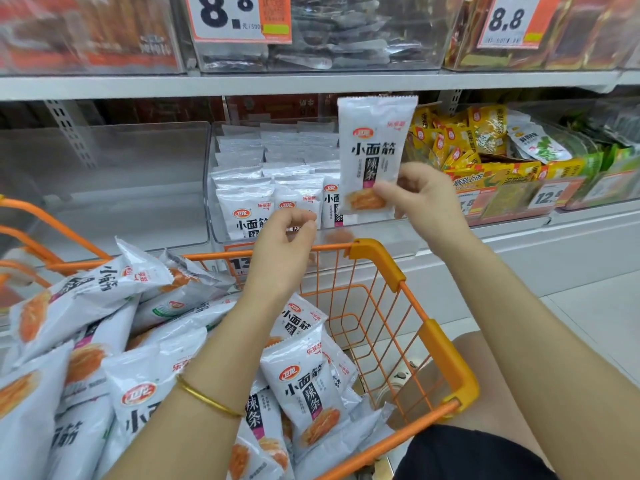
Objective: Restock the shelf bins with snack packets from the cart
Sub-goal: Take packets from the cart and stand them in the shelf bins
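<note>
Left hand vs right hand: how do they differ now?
Right hand pinches a white foil snack packet upright before the clear plastic shelf bin; left hand holds nothing, fingers loosely curled. It sits lower, above the orange wire cart rim. Both are bare, raised toward the bin.

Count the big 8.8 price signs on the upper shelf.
2: the left 8.8 sign at top centre, the right 8.8 sign at top right. Others may lie off-frame.
</note>
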`<move>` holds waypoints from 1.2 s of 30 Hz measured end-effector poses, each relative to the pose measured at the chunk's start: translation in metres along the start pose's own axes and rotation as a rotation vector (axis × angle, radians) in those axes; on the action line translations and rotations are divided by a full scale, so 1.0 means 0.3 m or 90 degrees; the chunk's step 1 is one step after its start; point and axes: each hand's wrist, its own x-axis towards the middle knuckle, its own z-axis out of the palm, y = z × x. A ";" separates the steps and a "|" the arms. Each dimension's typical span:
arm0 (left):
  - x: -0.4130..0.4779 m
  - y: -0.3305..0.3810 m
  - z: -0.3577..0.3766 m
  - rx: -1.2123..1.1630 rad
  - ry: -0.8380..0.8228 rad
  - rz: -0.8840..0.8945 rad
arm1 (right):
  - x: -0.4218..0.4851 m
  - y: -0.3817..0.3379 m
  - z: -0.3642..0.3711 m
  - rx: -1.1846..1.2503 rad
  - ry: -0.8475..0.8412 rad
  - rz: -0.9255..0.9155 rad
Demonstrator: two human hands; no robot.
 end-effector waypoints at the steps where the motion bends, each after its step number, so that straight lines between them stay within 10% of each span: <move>1: -0.001 -0.001 -0.003 0.014 0.001 0.002 | 0.032 0.011 0.000 -0.030 -0.017 0.031; 19: 0.004 -0.031 -0.001 0.072 -0.013 0.001 | 0.201 0.060 0.125 -0.522 -0.414 0.344; 26: 0.006 -0.028 -0.006 0.068 0.011 0.006 | 0.089 -0.041 0.073 -0.537 -0.116 0.064; 31: 0.015 -0.031 -0.001 0.048 0.035 0.018 | -0.191 -0.116 0.118 -0.225 -0.617 0.122; 36: 0.014 -0.029 -0.002 0.037 0.029 0.026 | -0.247 -0.060 0.169 -0.262 -0.687 0.063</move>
